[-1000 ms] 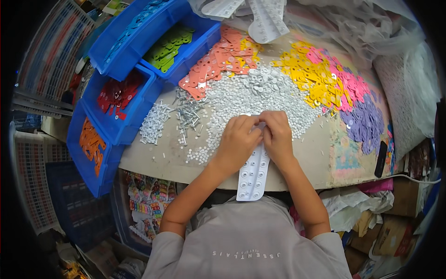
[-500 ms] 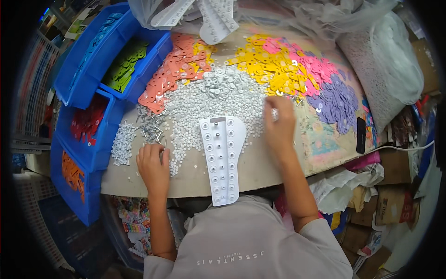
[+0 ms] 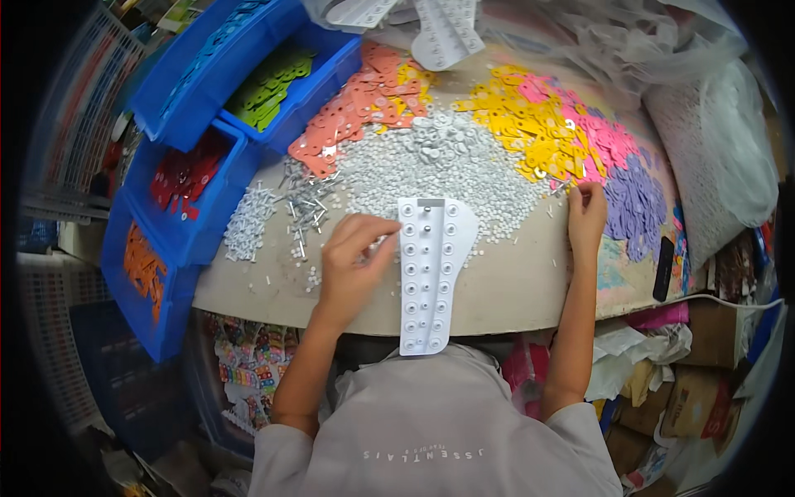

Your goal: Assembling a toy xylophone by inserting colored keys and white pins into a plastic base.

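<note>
A long white plastic holder (image 3: 426,286) with rows of round studs lies upright in front of me, its near end against my shirt. My left hand (image 3: 356,261) is beside its upper left edge, thumb and fingers pinched together; whatever is between them is too small to make out. My right hand (image 3: 586,217) reaches to the right side, fingertips bent down at the edge of the pink pieces (image 3: 609,137) and purple pieces (image 3: 636,199). Its fingers are drawn together, and their tips hide anything held. Small white discs (image 3: 439,157) are heaped beyond the holder.
Blue bins (image 3: 186,240) at the left hold red, orange, green and blue pieces. White pins (image 3: 250,224) and metal pins (image 3: 308,199) lie near them. Salmon pieces (image 3: 348,112) and yellow pieces (image 3: 530,124) are piled farther back. A filled clear bag (image 3: 704,157) and a dark phone (image 3: 663,269) are right.
My left hand has gone from the metal pins to the holder's upper left edge. My right hand has moved right, from the white discs to the pink and purple pieces. The view has shifted.
</note>
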{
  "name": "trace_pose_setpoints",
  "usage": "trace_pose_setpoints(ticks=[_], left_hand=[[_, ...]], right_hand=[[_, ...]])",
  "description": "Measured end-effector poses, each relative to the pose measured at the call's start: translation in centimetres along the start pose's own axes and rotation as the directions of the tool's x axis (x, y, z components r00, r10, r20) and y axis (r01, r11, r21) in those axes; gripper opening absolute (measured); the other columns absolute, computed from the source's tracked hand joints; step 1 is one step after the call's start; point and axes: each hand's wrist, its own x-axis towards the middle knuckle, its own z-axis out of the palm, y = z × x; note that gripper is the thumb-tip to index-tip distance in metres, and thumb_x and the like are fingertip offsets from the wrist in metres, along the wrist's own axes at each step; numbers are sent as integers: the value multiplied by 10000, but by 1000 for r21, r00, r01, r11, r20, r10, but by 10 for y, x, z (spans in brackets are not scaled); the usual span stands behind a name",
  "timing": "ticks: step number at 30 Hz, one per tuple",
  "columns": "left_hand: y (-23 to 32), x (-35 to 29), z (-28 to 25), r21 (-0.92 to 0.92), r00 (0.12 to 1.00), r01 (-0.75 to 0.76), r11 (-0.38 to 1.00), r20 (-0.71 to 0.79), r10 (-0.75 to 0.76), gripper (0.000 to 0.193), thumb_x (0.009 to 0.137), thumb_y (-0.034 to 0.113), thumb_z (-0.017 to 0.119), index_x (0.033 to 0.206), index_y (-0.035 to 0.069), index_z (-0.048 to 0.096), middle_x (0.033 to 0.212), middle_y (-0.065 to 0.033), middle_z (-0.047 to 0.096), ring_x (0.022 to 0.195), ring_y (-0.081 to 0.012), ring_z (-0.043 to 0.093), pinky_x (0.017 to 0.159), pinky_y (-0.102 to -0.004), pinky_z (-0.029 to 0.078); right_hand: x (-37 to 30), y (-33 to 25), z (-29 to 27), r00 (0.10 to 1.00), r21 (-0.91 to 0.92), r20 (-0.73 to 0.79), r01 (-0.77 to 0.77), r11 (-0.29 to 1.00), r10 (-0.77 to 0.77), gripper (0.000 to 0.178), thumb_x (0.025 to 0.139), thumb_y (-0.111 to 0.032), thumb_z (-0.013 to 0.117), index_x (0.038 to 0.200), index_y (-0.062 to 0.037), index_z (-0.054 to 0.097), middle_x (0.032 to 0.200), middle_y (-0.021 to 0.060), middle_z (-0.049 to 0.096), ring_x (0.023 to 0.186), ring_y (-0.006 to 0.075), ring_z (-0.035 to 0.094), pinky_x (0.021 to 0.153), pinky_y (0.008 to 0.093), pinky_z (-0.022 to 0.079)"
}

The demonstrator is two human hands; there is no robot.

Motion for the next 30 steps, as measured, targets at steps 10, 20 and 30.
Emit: trace_pose_setpoints(ticks=[10,20,30], left_hand=[[-13,5,30,103,958,-245,964,178,225,118,834,19,731,946,38,700,889,-89,662,865,-289,625,754,-390,510],[-10,-5,23,192,925,-349,917,230,303,211,791,38,751,1001,62,738,1033,-83,660,1007,-287,604,881,-420,442],[-35,-11,-28,426,987,-76,902,-97,129,138,862,60,703,999,78,709,979,-74,649,994,-285,586,904,-423,409]], right_hand=[[-86,-138,-3,964,569,256,-93,817,-68,94,940,-1,670,1024,-10,628,964,30,634,865,94,585,782,240,477],[-130,-183,14,896,523,382,-9,852,-225,120,858,57,706,950,-8,665,920,83,683,808,156,621,737,283,510],[-125,-178,16,766,452,363,353,819,-531,209,760,77,744,928,-27,675,962,78,680,893,284,595,757,372,511]])
